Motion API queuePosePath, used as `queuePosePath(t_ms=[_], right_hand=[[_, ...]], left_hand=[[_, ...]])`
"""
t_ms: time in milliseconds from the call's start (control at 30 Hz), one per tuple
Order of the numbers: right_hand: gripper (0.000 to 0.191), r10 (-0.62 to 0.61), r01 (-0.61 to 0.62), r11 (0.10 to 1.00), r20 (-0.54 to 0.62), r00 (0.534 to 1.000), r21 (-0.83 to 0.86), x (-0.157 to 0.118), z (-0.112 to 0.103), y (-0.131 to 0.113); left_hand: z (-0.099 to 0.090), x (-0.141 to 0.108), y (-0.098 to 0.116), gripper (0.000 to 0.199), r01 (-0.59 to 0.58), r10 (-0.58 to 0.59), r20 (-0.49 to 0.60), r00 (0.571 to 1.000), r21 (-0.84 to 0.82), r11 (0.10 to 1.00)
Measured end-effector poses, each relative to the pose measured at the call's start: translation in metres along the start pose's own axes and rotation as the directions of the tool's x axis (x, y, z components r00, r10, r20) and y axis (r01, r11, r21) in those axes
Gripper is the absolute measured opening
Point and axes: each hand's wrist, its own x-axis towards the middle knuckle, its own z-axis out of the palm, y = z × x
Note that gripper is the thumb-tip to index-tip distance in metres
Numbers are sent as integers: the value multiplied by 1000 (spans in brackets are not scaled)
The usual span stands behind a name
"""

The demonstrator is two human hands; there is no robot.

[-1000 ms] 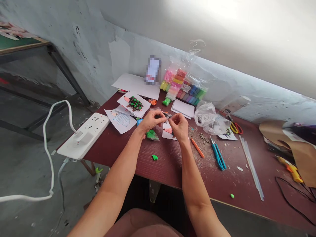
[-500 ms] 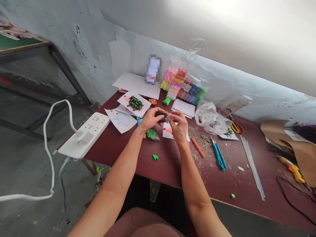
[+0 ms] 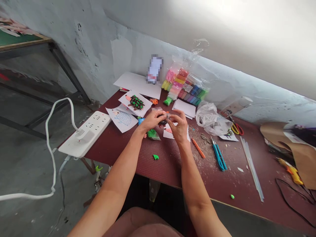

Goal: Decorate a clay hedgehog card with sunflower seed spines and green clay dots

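Both hands meet above the middle of the dark red table. My left hand [image 3: 153,119] is closed on one side of a small black packet [image 3: 163,122] with clear plastic at its edge. My right hand [image 3: 179,124] pinches the packet's clear plastic from the other side. Fingers cover much of the packet. Beneath the hands lies a white card [image 3: 168,130] with a pink shape, partly hidden. A green clay packet [image 3: 153,134] rests just below my left hand, and a loose green clay piece [image 3: 155,157] sits nearer the front edge.
Drawings [image 3: 120,120], a hedgehog picture [image 3: 137,102] and a power strip [image 3: 85,135] are at left. Coloured clay packs [image 3: 187,89] stand behind. To the right are a plastic bag [image 3: 212,119], orange tool [image 3: 198,147], blue cutter [image 3: 219,154], scissors [image 3: 237,128], glue sticks [image 3: 251,169] and glue gun [image 3: 291,171].
The black packet has turned and dropped slightly between my fingers, and less of it shows. Both hands stay close together. The view has shifted slightly.
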Motion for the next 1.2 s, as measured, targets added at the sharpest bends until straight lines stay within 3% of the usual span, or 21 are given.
queuePosePath(t_ms=[233, 467, 633, 800, 967, 1100, 1200], right_hand=[[13, -34, 40, 990, 46, 998, -137, -1, 0, -8], [12, -66, 68, 971, 16, 998, -228, -3, 6, -8], [17, -61, 61, 998, -68, 996, 4, 0, 4, -8], [29, 113, -51, 941, -169, 979, 335, 8, -5, -2], [33, 205, -129, 899, -143, 968, 418, 9, -7, 2], [33, 193, -158, 871, -29, 981, 465, 7, -1, -3], [33, 197, -172, 847, 4, 980, 502, 6, 3, -5]], left_hand=[[0, -2, 2, 23, 30, -30, 26, 999, 20, 999], [6, 5, -9, 17, -26, 32, -139, 990, 41, 999], [6, 3, -5, 10, -18, 22, -218, 976, 23, 1000], [2, 1, 2, 28, 27, -40, -304, 952, -46, 999], [5, -1, 10, 19, 29, -47, -179, 983, -97, 995], [9, -4, 13, 54, 24, -25, -23, 999, -49, 999], [10, -5, 12, 62, 54, -52, 24, 998, -107, 993]])
